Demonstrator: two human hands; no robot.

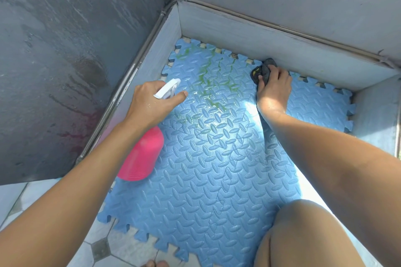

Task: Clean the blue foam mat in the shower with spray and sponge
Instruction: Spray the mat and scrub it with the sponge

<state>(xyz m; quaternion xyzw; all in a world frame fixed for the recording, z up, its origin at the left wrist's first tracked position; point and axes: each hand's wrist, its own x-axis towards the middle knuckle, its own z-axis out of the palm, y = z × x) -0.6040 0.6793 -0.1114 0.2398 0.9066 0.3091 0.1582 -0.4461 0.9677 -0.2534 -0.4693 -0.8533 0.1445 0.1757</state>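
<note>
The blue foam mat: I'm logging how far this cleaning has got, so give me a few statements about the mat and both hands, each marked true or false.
1. The left hand grips a pink spray bottle with a white trigger head. True.
2. The right hand is empty. False: it presses a dark sponge down near the far wall.
3. Green streaks mark the blue foam mat toward its far side. True.
4. The sponge lies on the green streaks. False: it sits to their right, apart from them.
5. The mat is one seamless sheet. False: interlocking puzzle-edge seams run across it.
</note>
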